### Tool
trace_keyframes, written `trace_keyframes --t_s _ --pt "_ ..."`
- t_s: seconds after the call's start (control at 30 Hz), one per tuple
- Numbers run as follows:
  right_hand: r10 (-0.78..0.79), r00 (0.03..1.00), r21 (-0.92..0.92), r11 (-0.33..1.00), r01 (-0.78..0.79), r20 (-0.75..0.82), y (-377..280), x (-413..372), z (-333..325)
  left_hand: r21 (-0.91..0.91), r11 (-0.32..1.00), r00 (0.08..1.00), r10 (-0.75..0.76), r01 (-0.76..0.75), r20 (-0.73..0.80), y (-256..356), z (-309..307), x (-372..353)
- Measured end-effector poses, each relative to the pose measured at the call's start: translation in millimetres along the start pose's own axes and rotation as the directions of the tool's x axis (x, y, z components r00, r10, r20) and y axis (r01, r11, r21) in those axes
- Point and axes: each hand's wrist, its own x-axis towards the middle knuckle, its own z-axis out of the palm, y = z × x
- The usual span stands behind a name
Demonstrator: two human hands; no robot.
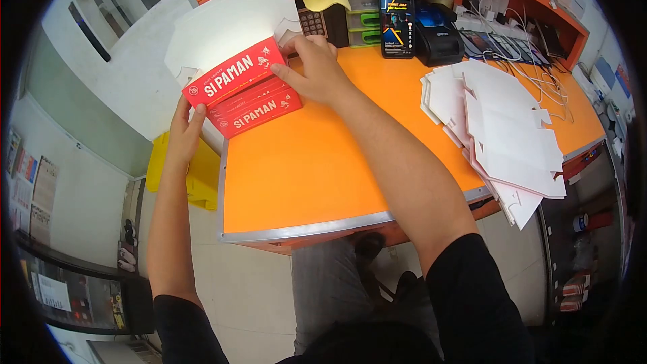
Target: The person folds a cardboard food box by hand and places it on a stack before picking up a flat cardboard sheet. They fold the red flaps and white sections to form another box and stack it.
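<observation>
A red carton (236, 73) printed "SI PAMAN", with its white lid flap raised, sits on a stack of similar red cartons (259, 111) at the far left corner of the orange table (317, 168). My left hand (183, 128) grips the top carton's left end, beyond the table's edge. My right hand (313, 67) holds its right end, fingers pressed on the corner by the flap.
A pile of flat white carton blanks (502, 135) lies on the table's right side, overhanging the front edge. At the back stand a phone (396, 23), a small black printer (438, 37), green drawers (367, 7) and a calculator (312, 23). A yellow bin (202, 175) sits on the floor at left.
</observation>
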Motion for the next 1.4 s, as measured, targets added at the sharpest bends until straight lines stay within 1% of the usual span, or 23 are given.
trace_keyframes --t_s 0.1,0.2,0.3,0.43,0.5,0.63,0.73,0.93,1.0,1.03,1.13,1.23,1.4 --pt "0.007 1.0 0.018 1.0 -0.007 -0.009 1 -1 -6 0.1 0.993 0.995 0.073 -0.066 -0.065 2 2 3" --pt "0.034 0.999 0.064 0.997 -0.032 -0.021 2 -3 -7 0.15 0.977 0.981 0.169 -0.155 -0.091 10 8 1" --pt "0.043 0.998 0.09 0.995 -0.039 -0.038 2 -4 -7 0.162 0.963 0.966 0.236 -0.218 -0.105 16 12 1" --pt "0.012 1.0 0.062 0.998 -0.012 0.001 3 -4 -10 0.165 0.947 0.953 0.291 -0.275 -0.082 18 10 5" --pt "-0.007 1.0 0.02 1.0 0.007 0.008 4 -5 -12 0.173 0.939 0.948 0.313 -0.299 -0.061 19 9 6" --pt "-0.074 0.997 -0.044 0.996 0.074 0.002 5 -5 -16 0.206 0.936 0.955 0.296 -0.286 -0.016 27 6 7" --pt "-0.08 0.997 -0.048 0.996 0.081 0.017 5 -4 -18 0.226 0.931 0.957 0.292 -0.286 0.011 35 5 5" --pt "-0.134 0.99 -0.026 0.991 0.133 -0.039 2 -2 -17 0.229 0.919 0.947 0.314 -0.321 0.065 37 -1 3" --pt "-0.117 0.993 0.005 0.993 0.117 -0.034 1 0 -17 0.221 0.918 0.945 0.322 -0.328 0.062 40 -2 3" --pt "-0.108 0.994 0.02 0.994 0.108 -0.031 1 0 -17 0.223 0.92 0.947 0.315 -0.321 0.06 39 -3 3" --pt "-0.087 0.994 -0.023 0.996 0.088 0.062 1 0 -22 0.221 0.927 0.953 0.293 -0.303 0.076 33 -8 6" --pt "-0.061 0.995 -0.023 0.998 0.062 0.074 -1 1 -23 0.191 0.944 0.961 0.249 -0.268 0.116 35 -11 8" --pt "-0.073 0.995 -0.05 0.996 0.077 0.07 -3 3 -22 0.118 0.976 0.974 0.163 -0.182 0.154 38 -13 9"
